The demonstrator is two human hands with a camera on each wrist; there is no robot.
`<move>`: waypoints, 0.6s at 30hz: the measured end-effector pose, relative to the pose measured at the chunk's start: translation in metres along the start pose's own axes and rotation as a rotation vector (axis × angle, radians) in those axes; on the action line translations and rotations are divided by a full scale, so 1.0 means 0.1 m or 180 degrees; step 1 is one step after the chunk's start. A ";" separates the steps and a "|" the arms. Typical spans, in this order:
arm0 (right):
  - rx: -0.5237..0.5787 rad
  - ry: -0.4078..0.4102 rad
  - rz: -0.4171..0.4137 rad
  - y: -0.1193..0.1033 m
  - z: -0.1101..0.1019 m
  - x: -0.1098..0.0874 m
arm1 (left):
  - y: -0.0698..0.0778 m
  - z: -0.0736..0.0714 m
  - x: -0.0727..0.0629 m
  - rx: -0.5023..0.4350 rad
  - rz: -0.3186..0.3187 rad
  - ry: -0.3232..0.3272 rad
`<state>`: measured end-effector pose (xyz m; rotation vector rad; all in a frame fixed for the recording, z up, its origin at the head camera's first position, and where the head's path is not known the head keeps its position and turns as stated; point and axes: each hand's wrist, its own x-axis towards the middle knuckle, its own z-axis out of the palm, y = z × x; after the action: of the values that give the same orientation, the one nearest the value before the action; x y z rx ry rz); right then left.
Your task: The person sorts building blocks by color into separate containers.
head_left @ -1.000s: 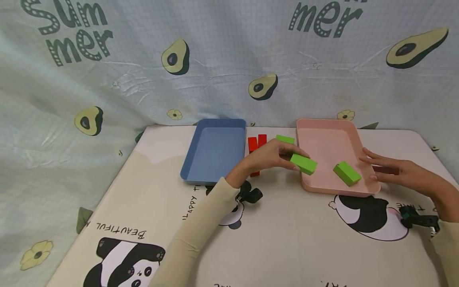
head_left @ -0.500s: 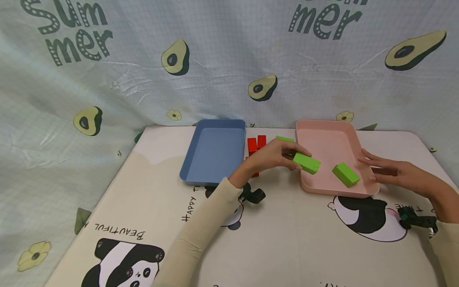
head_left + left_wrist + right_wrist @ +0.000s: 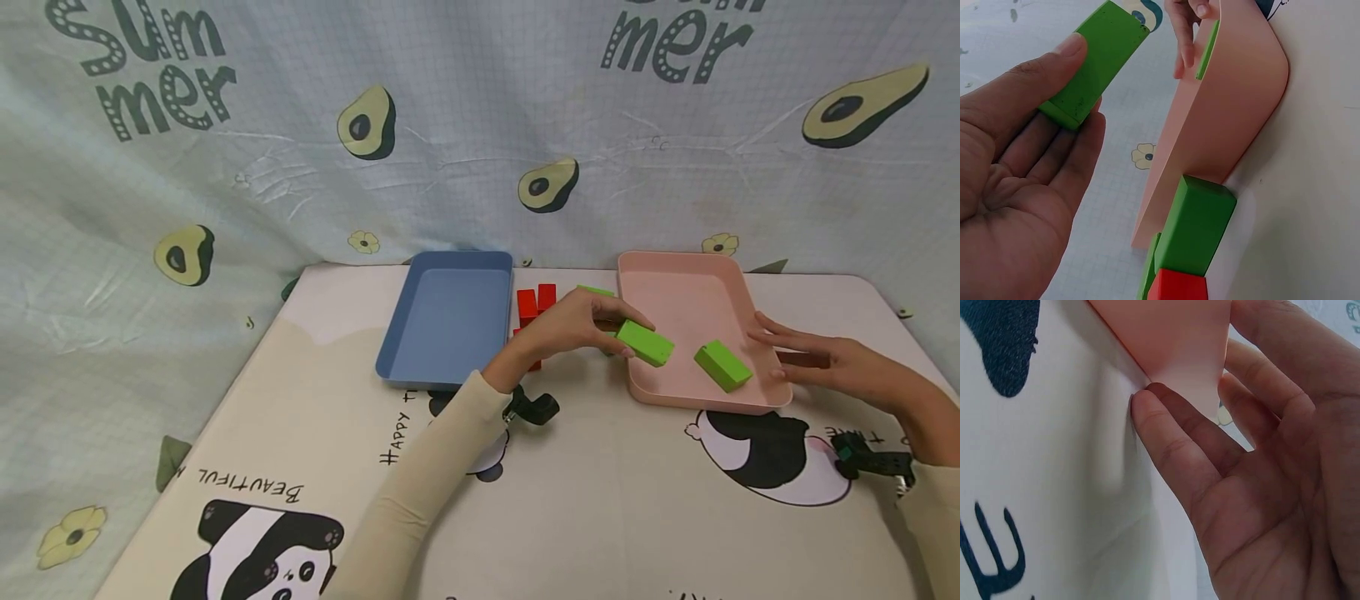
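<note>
My left hand (image 3: 573, 325) pinches a green block (image 3: 645, 342) between thumb and fingers, just above the left side of the pink tray (image 3: 675, 300). The left wrist view shows the thumb across one face of the held block (image 3: 1100, 62), fingers behind. A second green block (image 3: 723, 365) lies inside the tray toward its front right. At the tray's right side, my right hand (image 3: 840, 362) rests its fingertips on the wall with fingers fairly straight. Other green blocks (image 3: 1194, 228) stand on the table by the tray's left wall, partly hidden behind my left hand in the head view.
A blue tray (image 3: 457, 312) stands to the left. Between the trays are several red blocks (image 3: 527, 304), partly covered by my left hand. A patterned cloth hangs behind the table, which has a panda-print cover (image 3: 585, 500).
My left hand has moved slightly to the right with the green block, further over the pink tray. The right hand stays at the tray's right side.
</note>
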<state>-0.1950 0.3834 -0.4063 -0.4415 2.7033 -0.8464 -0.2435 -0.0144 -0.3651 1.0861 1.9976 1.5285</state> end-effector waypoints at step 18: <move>-0.0325 -0.0022 -0.0089 0.02 -0.05 -0.01 | 0.04 0.01 0.09 -0.0097 -0.0050 -0.0016</move>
<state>-0.1963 0.3877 -0.4029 -0.5043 2.7489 -0.7151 -0.2468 -0.0066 -0.3607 1.0587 1.9683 1.5419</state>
